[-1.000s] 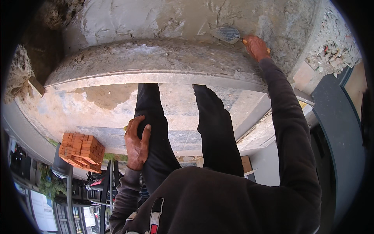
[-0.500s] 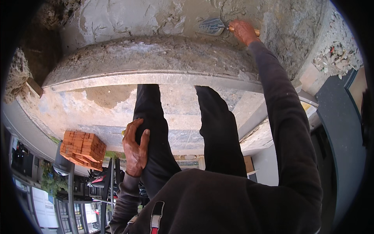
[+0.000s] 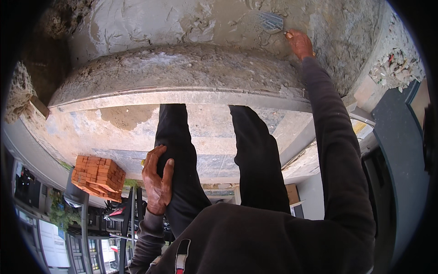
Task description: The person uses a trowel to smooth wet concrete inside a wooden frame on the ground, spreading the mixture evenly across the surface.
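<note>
My right hand (image 3: pixel 299 44) grips the handle of a trowel (image 3: pixel 270 22) at the top of the view, right of centre. The trowel's metal blade points left and lies on wet grey mortar (image 3: pixel 150 23), which is smooth and pale toward the left. Most of the handle is hidden inside my fist. My left hand (image 3: pixel 158 181) rests on my left knee, its fingers apart and curving over the black trouser leg, with nothing seen in it.
A raised ledge with a pale board edge (image 3: pixel 191 97) runs between my legs and the mortar. Orange bricks (image 3: pixel 98 176) are stacked at the lower left. Rubble (image 3: pixel 394 68) lies at the far right, beside a dark grey panel (image 3: pixel 399 150).
My right hand and the trowel have shifted right and slightly nearer the top, and the blade has turned. My left hand stays on the knee.
</note>
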A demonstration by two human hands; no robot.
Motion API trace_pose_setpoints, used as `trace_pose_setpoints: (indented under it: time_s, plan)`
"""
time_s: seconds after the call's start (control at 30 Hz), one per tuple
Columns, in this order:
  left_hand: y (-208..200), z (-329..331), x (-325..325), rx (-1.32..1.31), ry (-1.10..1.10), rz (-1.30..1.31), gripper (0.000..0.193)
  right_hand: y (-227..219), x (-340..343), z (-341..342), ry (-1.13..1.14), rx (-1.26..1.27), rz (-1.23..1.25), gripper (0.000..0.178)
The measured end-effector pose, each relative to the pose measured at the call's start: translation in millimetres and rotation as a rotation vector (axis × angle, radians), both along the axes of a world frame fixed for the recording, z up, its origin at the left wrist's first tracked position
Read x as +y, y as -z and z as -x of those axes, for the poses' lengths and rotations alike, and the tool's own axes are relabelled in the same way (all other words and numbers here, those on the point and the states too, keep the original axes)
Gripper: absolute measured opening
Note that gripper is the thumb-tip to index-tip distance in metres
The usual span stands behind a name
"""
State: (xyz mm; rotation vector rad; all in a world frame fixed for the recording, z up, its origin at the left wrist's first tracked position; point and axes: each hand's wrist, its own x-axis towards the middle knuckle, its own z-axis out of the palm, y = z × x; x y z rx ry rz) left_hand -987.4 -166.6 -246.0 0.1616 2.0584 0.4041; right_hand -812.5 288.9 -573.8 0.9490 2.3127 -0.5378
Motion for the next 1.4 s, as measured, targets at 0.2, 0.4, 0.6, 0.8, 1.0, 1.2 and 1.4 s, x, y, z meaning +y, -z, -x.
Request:
trace_pose_setpoints:
  time_s: [0.2, 0.4, 0.6, 0.8, 1.0, 1.2, 1.4]
  plan:
    - [-0.2, 1.4, 5.6, -0.023, -0.014, 0.0, 0.035, 12.0, -12.7, -2.0, -0.112, 0.085, 0.133, 0.017]
    - [-3.0, 0.9, 4.1, -0.021, -0.028, -0.001, 0.034, 20.5, -37.8, 21.6, -0.015, 0.066, 0.084, 0.015]
    - [-1.5, 1.0, 7.3, -0.02, -0.025, -0.024, 0.034, 24.8, 17.4, -8.5, 0.237, 0.093, -0.117, 0.015]
    - [-2.0, 3.5, 6.2, -0.006, -0.011, -0.013, 0.034, 29.9, -1.9, 12.7, 0.257, 0.253, 0.088, 0.017]
    - [-5.1, 4.9, 11.1, -0.008, -0.009, -0.011, 0.037, 44.0, -27.8, 39.6, 0.278, 0.211, -0.001, 0.02]
    - [-3.7, 5.7, 9.5, 0.006, -0.004, -0.02, 0.036, 45.4, 13.9, 11.2, 0.546, 0.121, -0.101, 0.03]
    - [-4.5, 10.6, 10.8, -0.003, -0.016, -0.028, 0.034, 49.0, -7.8, 46.9, 0.382, 0.303, -0.058, 0.029]
